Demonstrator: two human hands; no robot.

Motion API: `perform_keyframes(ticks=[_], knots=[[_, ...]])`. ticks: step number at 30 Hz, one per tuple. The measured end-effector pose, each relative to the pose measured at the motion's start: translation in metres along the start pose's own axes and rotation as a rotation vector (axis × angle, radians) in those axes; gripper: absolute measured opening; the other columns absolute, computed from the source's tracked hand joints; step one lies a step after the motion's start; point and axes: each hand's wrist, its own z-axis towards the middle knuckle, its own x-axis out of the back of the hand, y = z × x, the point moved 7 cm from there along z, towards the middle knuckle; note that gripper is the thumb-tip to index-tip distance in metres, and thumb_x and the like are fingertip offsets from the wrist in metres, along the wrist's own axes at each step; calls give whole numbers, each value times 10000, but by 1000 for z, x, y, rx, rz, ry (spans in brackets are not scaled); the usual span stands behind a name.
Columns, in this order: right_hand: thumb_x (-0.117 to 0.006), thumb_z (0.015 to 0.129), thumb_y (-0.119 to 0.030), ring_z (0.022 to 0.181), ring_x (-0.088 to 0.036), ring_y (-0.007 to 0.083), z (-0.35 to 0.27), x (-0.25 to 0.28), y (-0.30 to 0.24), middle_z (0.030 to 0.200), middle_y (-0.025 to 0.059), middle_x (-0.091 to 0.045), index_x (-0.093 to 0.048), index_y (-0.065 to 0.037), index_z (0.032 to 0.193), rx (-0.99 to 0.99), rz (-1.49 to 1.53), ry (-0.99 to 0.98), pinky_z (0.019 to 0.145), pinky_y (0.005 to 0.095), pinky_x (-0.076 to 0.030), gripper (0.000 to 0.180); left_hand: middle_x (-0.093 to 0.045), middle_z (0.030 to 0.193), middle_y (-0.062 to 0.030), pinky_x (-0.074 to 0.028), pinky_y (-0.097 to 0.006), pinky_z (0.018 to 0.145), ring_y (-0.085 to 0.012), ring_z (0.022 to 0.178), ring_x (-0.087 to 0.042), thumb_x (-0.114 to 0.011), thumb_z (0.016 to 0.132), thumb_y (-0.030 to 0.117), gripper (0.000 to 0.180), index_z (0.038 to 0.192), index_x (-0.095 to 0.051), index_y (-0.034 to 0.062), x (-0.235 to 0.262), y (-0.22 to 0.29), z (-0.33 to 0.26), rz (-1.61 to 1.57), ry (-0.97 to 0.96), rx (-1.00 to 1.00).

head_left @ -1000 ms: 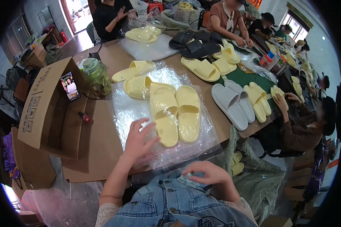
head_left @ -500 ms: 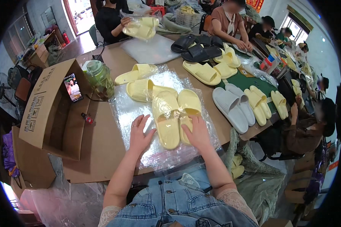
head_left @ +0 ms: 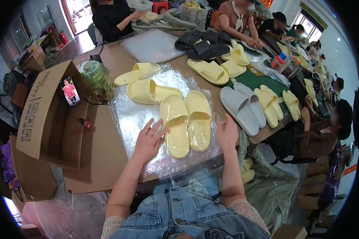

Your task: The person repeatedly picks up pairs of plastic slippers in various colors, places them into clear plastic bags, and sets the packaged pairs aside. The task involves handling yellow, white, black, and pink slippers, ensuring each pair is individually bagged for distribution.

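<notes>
A pair of pale yellow slippers lies side by side in front of me on clear plastic bags (head_left: 147, 161): a left slipper (head_left: 176, 137) and a right slipper (head_left: 199, 129). A clear film seems to cover at least the left one. My left hand (head_left: 148, 140) has its fingers spread, thumb and fingertips at the left slipper's outer edge. To the right of the pair, my right hand (head_left: 227, 133) holds nothing, its fingers stretched out over the bags' edge. Just beyond lies another yellow slipper (head_left: 141, 92), turned sideways, and behind it one more yellow slipper (head_left: 137, 73).
On the left stand an open cardboard box (head_left: 48, 115) with a phone (head_left: 70, 91) against it and a green jar (head_left: 97, 81). Grey slippers (head_left: 239, 109), yellow slippers (head_left: 269, 105) and black slippers (head_left: 207, 49) lie to the right and beyond. Co-workers sit around the table.
My right hand has left the right slipper and moved to its right side. The right slipper now lies straighter and apart from the left one. My left hand has shifted to the left slipper's edge.
</notes>
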Motion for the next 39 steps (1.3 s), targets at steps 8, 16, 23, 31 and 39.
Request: perform_keyframes(ticks=[8,16,23,31,39], knots=[[-670,876,-131,746,-641,318,-1,2,40,791,104,-657,-616,-65,1172,-94,-21,97,726,455,-508,308,-590,1387,-121,-422,-469,1061,-375,1287,-521,-596,854,47,461,1290,-641,192,-5,2,-3,67,26,13],[-725,888,-250,735,-622,337,-21,-1,-75,816,148,-643,-681,-28,974,165,274,-170,707,458,-495,242,-600,1298,-186,-422,-486,1039,-388,1220,-542,-589,882,57,516,1394,-537,96,1,-4,-6,-81,71,65],[-669,897,-495,829,-691,375,-13,-57,-93,849,198,-701,-681,8,898,131,-68,-206,744,466,-542,503,-610,1282,-222,-421,-474,1054,-397,1211,-555,-592,929,84,461,1378,-514,15,-2,-7,-5,-106,67,110],[-694,879,-449,777,-690,369,-7,-78,-99,857,205,-691,-659,-12,860,139,-91,-248,721,461,-543,439,-575,1328,-212,-406,-481,1058,-393,1247,-518,-570,926,85,508,1418,-462,20,0,-9,-7,-98,60,133],[-705,865,-442,839,-666,390,-10,-81,-108,915,218,-640,-622,26,906,238,-195,-200,746,465,-541,477,-568,1338,-222,-411,-482,1055,-402,1254,-513,-572,923,95,538,1437,-440,7,-4,-11,-9,-96,55,114]])
